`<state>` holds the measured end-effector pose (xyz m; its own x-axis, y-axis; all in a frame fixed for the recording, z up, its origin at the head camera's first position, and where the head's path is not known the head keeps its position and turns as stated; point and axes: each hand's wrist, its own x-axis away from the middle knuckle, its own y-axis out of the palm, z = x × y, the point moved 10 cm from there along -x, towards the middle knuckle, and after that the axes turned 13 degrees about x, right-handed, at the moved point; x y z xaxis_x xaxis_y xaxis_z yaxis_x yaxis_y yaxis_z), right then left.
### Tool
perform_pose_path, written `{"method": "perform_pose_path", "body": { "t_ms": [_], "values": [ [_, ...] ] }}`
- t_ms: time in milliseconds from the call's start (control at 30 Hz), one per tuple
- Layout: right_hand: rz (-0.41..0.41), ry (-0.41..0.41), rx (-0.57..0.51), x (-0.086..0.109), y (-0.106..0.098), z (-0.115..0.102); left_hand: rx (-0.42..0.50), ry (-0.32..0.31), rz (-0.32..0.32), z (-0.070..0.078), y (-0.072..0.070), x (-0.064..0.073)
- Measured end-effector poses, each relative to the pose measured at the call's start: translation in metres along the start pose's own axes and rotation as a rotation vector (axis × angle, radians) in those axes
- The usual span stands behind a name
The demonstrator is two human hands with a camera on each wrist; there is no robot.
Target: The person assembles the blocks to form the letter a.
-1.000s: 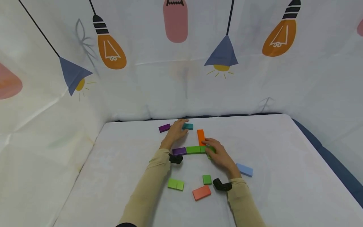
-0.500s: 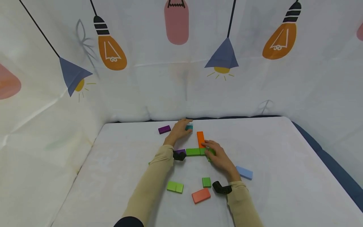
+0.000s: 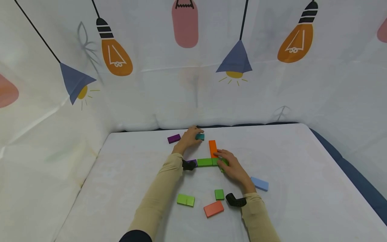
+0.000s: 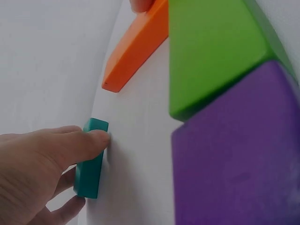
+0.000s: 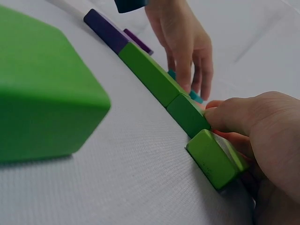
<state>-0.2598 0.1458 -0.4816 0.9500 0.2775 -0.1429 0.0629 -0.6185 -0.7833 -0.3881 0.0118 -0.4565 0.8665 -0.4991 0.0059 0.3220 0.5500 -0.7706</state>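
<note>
In the head view my left hand [image 3: 188, 139] is at the far side of the table, pinching a small teal block [image 4: 91, 166] between thumb and fingers. My right hand [image 3: 234, 167] rests against the right end of a row of blocks. Its fingertips touch the orange block [image 3: 213, 148], which points away from the row, and the short green block [image 5: 188, 114]. A purple block [image 4: 236, 154] and a longer green block [image 3: 204, 162] form the left part of this row. A lime-green block [image 5: 215, 159] sits at the right end, partly behind my right hand.
A dark purple block [image 3: 173, 138] lies left of my left hand. Nearer me are lime blocks [image 3: 185, 200], a green square block [image 3: 219, 194] and a coral block [image 3: 213, 209]. A light blue block [image 3: 259, 184] lies beside my right wrist. A white cloth [image 3: 181, 90] hangs behind the table.
My left hand shifted slightly right with the teal block tilting up, then settled back a little left with it lying lower. The right hand stays at the row.
</note>
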Motion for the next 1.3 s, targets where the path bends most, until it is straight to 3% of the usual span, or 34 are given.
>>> {"method": "perform_pose_path", "body": {
  "t_ms": [267,1300],
  "values": [
    [-0.006,0.011,-0.013,0.002,0.0008,-0.0011,0.006,-0.012,-0.018,-0.0028,0.0024,0.002],
    [-0.015,0.023,-0.005,0.0016,-0.0011,-0.0007,0.056,0.039,-0.053,-0.0034,-0.0011,0.0041]
  ]
}}
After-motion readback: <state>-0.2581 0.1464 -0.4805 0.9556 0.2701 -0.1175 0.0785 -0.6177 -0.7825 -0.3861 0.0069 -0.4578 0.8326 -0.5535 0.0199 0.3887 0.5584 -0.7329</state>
